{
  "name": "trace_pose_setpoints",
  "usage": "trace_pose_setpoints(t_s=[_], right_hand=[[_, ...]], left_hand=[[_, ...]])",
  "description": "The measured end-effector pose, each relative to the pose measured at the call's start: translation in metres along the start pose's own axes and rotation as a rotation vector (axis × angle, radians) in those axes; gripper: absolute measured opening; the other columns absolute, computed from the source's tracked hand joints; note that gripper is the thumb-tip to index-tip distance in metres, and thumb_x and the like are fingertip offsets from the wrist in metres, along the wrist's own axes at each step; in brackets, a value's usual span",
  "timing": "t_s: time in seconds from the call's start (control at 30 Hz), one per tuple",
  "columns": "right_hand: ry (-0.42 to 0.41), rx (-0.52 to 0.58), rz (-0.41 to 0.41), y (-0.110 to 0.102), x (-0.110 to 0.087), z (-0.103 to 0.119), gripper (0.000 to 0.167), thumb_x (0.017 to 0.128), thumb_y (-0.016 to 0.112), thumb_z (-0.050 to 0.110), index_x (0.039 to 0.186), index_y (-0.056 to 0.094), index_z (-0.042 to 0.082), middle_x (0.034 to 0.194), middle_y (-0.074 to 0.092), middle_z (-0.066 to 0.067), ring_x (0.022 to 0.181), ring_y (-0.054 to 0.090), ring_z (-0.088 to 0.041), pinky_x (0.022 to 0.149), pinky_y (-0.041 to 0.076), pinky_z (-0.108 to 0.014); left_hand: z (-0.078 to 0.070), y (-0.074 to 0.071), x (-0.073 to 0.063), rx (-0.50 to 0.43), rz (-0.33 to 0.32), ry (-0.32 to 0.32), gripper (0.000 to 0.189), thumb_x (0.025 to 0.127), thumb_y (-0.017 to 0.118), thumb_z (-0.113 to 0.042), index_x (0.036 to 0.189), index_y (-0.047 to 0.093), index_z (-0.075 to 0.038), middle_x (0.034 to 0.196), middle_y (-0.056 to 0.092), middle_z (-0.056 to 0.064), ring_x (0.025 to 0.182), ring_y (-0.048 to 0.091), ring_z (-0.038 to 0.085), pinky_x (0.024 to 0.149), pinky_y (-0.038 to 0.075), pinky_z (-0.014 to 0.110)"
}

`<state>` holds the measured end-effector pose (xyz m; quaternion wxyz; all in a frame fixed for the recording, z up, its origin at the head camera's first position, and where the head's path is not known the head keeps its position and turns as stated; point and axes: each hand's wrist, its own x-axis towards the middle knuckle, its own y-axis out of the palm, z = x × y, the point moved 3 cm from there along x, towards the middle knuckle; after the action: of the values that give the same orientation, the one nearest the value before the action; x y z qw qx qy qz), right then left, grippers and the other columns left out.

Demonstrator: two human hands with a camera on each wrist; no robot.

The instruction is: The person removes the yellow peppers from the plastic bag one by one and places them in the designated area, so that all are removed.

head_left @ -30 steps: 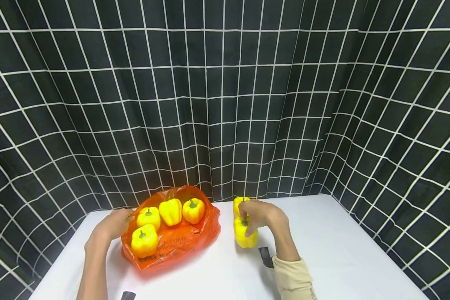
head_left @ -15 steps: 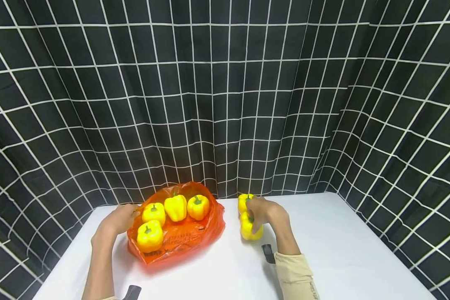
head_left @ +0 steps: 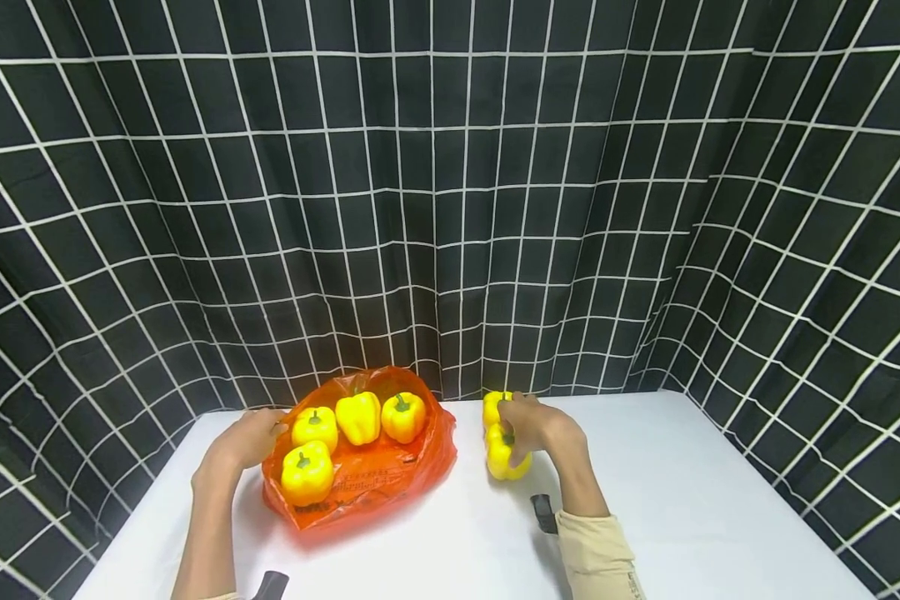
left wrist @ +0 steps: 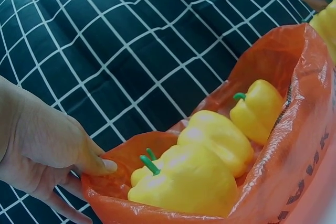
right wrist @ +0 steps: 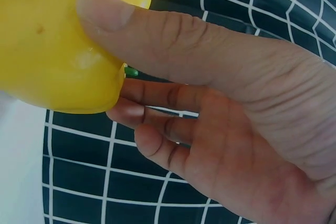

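Observation:
My left hand pinches the left rim of an orange plastic bag, thumb inside and fingers outside. The bag lies wide-mouthed, and several yellow bell peppers with green stems rest inside, among them a front one and a right one. On the right, two more bell peppers stand one behind the other. My right hand grips the nearer bell pepper, its thumb pressed on the skin and fingers on the far side. The rear bell pepper is partly hidden by that hand.
A white tabletop carries everything. Behind and along both sides hangs a black curtain with a white grid, meeting the table's back edge close to the bag and the rear pepper. Dark wrist-camera pieces show beside the wrists.
The head view has shifted, so the scene sits slightly farther right. The gripped pepper is a little farther back. Both hands keep their hold, and the bag's contents look unchanged.

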<state>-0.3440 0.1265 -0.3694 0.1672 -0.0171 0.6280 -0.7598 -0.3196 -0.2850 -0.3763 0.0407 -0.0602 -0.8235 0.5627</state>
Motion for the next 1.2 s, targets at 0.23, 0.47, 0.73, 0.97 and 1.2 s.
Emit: trace_pose_setpoints(t_s=[0.23, 0.47, 0.73, 0.97, 1.2], right_hand=[[-0.020, -0.012, 0.011, -0.003, 0.000, -0.002, 0.043, 0.069, 0.096, 0.010, 0.096, 0.064, 0.013, 0.101, 0.055, -0.005, 0.095, 0.052, -0.022, 0.080, 0.058, -0.040], [-0.033, 0.006, 0.018, -0.005, -0.002, -0.003, 0.044, 0.069, 0.097, 0.012, 0.100, 0.065, 0.012, 0.113, 0.060, -0.010, 0.099, 0.056, -0.024, 0.078, 0.059, -0.042], [-0.053, 0.039, 0.011, -0.009, -0.006, -0.008, 0.048, 0.069, 0.096, 0.012, 0.105, 0.064, 0.010, 0.110, 0.057, -0.008, 0.098, 0.055, -0.023, 0.081, 0.059, -0.042], [-0.107, 0.049, -0.066, -0.019, -0.009, 0.005, 0.062, 0.074, 0.095, 0.020, 0.125, 0.060, 0.011, 0.122, 0.060, -0.014, 0.115, 0.055, -0.033, 0.096, 0.058, -0.055], [-0.200, 0.073, -0.123, -0.025, -0.010, 0.050, 0.059, 0.083, 0.089, 0.024, 0.132, 0.056, 0.021, 0.133, 0.060, -0.010, 0.133, 0.054, -0.036, 0.109, 0.054, -0.058]], left_hand=[[-0.003, 0.001, 0.002, -0.003, 0.003, -0.014, 0.028, 0.101, 0.057, -0.004, 0.125, 0.070, 0.005, 0.109, 0.075, 0.018, 0.094, 0.066, 0.028, 0.104, 0.055, 0.062], [-0.002, 0.000, 0.001, 0.013, 0.004, -0.014, 0.028, 0.101, 0.058, -0.004, 0.125, 0.070, 0.003, 0.108, 0.075, 0.018, 0.095, 0.066, 0.029, 0.104, 0.055, 0.062], [-0.007, 0.003, 0.005, 0.001, 0.010, -0.016, 0.031, 0.102, 0.057, -0.005, 0.128, 0.069, 0.004, 0.115, 0.074, 0.021, 0.096, 0.068, 0.029, 0.105, 0.055, 0.061], [-0.008, -0.002, 0.007, 0.031, -0.004, 0.004, 0.031, 0.102, 0.056, -0.005, 0.129, 0.068, 0.005, 0.117, 0.074, 0.023, 0.102, 0.069, 0.034, 0.108, 0.053, 0.062], [-0.005, 0.000, 0.002, 0.017, 0.009, -0.011, 0.033, 0.102, 0.054, -0.006, 0.131, 0.066, 0.005, 0.122, 0.073, 0.024, 0.111, 0.069, 0.039, 0.110, 0.050, 0.064]])
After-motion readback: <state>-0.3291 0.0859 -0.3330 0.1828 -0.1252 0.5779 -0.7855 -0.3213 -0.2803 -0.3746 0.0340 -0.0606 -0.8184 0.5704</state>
